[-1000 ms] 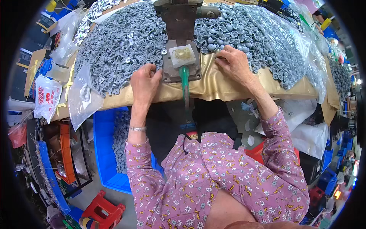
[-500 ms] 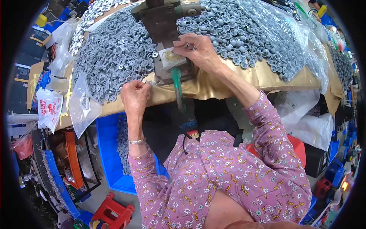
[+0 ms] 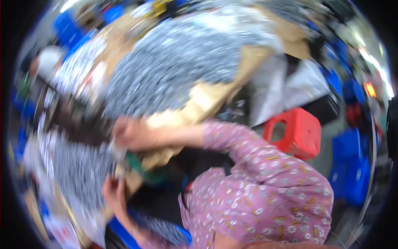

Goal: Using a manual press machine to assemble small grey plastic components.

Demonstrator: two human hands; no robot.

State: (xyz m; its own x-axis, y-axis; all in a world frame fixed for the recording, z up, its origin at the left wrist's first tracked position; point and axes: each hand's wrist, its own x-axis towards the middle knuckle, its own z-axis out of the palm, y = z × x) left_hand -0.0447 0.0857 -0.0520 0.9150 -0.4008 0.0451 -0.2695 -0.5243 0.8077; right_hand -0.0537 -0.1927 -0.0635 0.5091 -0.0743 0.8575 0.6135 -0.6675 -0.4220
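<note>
Motion smears the whole picture. My right hand (image 3: pixel 132 133) is curled beside the dark metal press (image 3: pixel 78 122), close to its small work plate; blur hides what, if anything, its fingers hold. Below it, my left hand (image 3: pixel 114 193) is at the table edge by the nearer heap of small grey parts (image 3: pixel 83 172). Its fingers are bent and too smeared to show whether they hold a piece. A curved green handle (image 3: pixel 145 172) sticks out from the press between my two hands. Another large heap of grey cup-shaped parts (image 3: pixel 174 62) spreads beyond my right hand.
Gold-brown sheeting (image 3: pixel 199 99) covers the table edge. A blue bin (image 3: pixel 128 232) holding grey pieces is under the table on the left. A red plastic stool (image 3: pixel 304 133) stands to the right, with blue crates (image 3: pixel 351 166) beyond it. White plastic bags (image 3: pixel 306 85) hang near the table's right end.
The view has swung to the right, so the press and both hands now appear farther left and lower. The red stool has come into fuller view. Both hands remain near the press.
</note>
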